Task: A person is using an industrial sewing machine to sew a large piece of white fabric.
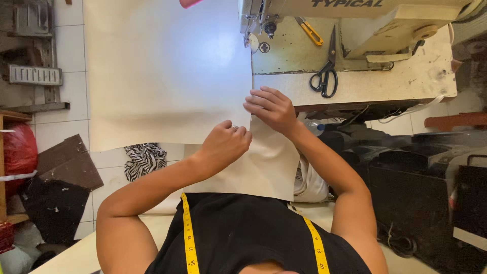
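A large cream sheet of material [167, 71] lies spread from the sewing table out to the left, and a lower part of it [264, 162] hangs down towards my lap. My left hand [223, 144] is closed into a fist that grips the sheet near its right edge. Just above and to the right, my right hand [271, 109] rests with bent fingers on the sheet's edge, where it meets the table front [355, 91]. A yellow measuring tape [188, 238] hangs round my neck over a black top.
A cream sewing machine [365, 25] stands on the worn table at the top right. Black scissors [325, 76] and a yellow-handled tool [310, 33] lie by it. Patterned cloth [144, 160] and brown card [68, 162] are on the tiled floor; dark boxes [421, 177] stand at the right.
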